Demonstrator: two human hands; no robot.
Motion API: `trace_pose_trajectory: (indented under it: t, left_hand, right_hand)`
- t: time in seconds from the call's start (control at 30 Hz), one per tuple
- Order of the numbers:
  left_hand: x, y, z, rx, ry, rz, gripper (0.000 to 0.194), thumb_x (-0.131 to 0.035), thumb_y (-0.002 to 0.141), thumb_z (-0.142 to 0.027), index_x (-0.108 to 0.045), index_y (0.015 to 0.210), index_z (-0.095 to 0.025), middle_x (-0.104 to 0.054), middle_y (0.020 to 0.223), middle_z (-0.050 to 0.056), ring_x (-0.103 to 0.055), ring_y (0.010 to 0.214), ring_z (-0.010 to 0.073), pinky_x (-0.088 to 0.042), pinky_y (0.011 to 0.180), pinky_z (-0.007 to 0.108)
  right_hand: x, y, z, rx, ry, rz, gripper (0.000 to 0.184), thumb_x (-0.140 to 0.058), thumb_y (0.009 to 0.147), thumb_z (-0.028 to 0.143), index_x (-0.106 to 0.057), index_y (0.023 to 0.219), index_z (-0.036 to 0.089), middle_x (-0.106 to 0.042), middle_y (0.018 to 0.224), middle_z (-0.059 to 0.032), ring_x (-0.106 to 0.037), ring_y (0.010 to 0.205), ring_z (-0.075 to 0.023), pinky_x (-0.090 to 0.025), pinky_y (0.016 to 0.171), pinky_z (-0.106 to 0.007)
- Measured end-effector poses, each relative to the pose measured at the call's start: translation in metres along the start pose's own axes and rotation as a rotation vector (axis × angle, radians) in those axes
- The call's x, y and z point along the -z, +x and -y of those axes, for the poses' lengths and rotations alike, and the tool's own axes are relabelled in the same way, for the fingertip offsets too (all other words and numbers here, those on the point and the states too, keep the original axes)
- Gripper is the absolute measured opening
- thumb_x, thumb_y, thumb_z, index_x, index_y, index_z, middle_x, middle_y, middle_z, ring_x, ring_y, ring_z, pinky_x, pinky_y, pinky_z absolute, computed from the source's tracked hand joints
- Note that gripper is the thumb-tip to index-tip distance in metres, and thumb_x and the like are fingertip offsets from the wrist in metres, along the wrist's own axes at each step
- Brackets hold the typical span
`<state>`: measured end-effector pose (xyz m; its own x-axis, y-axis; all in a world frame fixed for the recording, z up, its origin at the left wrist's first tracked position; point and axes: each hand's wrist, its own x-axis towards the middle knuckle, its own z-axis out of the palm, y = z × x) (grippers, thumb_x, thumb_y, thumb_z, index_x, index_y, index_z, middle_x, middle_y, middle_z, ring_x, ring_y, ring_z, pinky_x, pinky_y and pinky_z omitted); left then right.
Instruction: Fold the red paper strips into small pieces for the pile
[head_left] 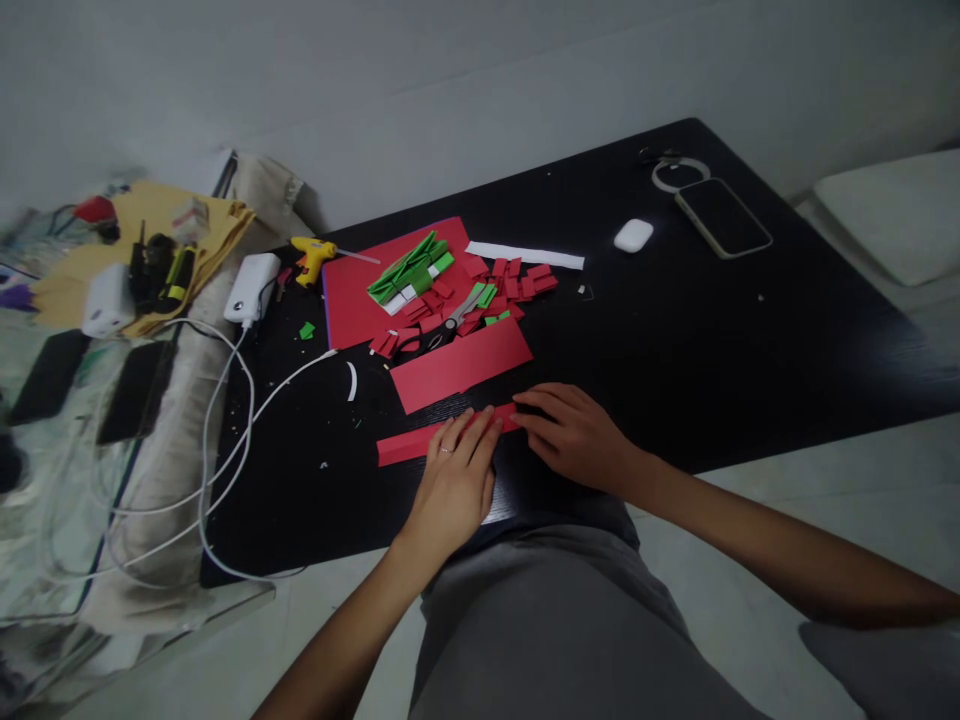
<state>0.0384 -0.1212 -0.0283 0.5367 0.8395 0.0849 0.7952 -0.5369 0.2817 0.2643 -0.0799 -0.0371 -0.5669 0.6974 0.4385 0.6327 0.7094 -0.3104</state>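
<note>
A narrow folded red paper strip [405,447] lies on the black table near its front edge. My left hand [456,478] rests on the strip's middle with its fingers stretched out flat, hiding part of it. At the strip's right end, the thumb and fingertips of my right hand [566,435] are closed on the paper. Just beyond is a wider flat red paper piece [463,365]. Scissors [448,328] with dark handles lie behind it among several small folded red paper pieces [517,280]. A green folded paper bundle [409,270] sits on a red sheet [349,300].
A yellow glue gun [311,258], a white power bank [251,288] and looping white cables [251,430] are at the left. A white paper strip [525,255] lies at the back. Toward the right are a white earphone case [634,236] and a phone [724,218].
</note>
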Motion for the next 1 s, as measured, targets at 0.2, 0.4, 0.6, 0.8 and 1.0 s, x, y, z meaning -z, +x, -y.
trace_pose_trajectory:
  t: [0.2, 0.4, 0.6, 0.8, 1.0]
  left_hand:
    - [0.0003, 0.0004, -0.0001, 0.004, -0.001, -0.005, 0.06, -0.049, 0.094, -0.009, -0.046, 0.153, -0.014, -0.048, 0.159, 0.012, -0.042, 0.146, 0.032, -0.035, 0.121, 0.054]
    - [0.0011, 0.0, -0.0005, 0.002, -0.001, 0.0, 0.059, -0.049, 0.094, -0.009, -0.046, 0.152, -0.013, -0.048, 0.159, 0.011, -0.041, 0.147, 0.031, -0.033, 0.122, 0.052]
    - [0.0003, 0.0004, -0.0002, 0.001, -0.001, -0.003, 0.06, -0.049, 0.093, -0.009, -0.047, 0.153, -0.014, -0.048, 0.16, 0.011, -0.042, 0.147, 0.0315, -0.035, 0.121, 0.053]
    - [-0.0004, -0.0001, 0.0004, 0.001, 0.001, -0.003, 0.06, -0.049, 0.093, -0.009, -0.046, 0.153, -0.014, -0.048, 0.159, 0.011, -0.041, 0.147, 0.0325, -0.035, 0.121, 0.055]
    - [-0.0011, -0.0005, 0.0005, -0.005, -0.006, -0.01, 0.061, -0.049, 0.093, -0.009, -0.046, 0.153, -0.016, -0.049, 0.159, 0.011, -0.042, 0.147, 0.0325, -0.035, 0.121, 0.055]
  right_hand:
    - [-0.0003, -0.0016, 0.0033, -0.031, -0.03, -0.047, 0.025, -0.059, 0.091, 0.01, -0.076, 0.108, 0.017, -0.074, 0.116, -0.0129, -0.065, 0.11, -0.0291, -0.057, 0.092, -0.047]
    - [-0.0007, -0.0019, 0.0042, -0.021, -0.035, -0.065, 0.023, -0.059, 0.09, 0.01, -0.075, 0.106, 0.015, -0.075, 0.113, -0.013, -0.066, 0.108, -0.0292, -0.057, 0.091, -0.046]
    - [-0.0017, -0.0024, 0.0033, -0.07, 0.009, -0.116, 0.023, -0.058, 0.09, 0.009, -0.075, 0.104, 0.018, -0.076, 0.109, -0.0112, -0.068, 0.103, -0.0281, -0.058, 0.089, -0.045]
    - [-0.0009, 0.0015, 0.007, -0.059, 0.013, -0.04, 0.03, -0.058, 0.095, 0.015, -0.071, 0.123, 0.016, -0.073, 0.125, -0.0138, -0.065, 0.113, -0.0297, -0.057, 0.096, -0.047]
    - [-0.0002, 0.0021, 0.0084, -0.111, -0.016, 0.051, 0.032, -0.059, 0.098, 0.023, -0.071, 0.127, 0.017, -0.065, 0.139, -0.018, -0.06, 0.125, -0.034, -0.054, 0.099, -0.053]
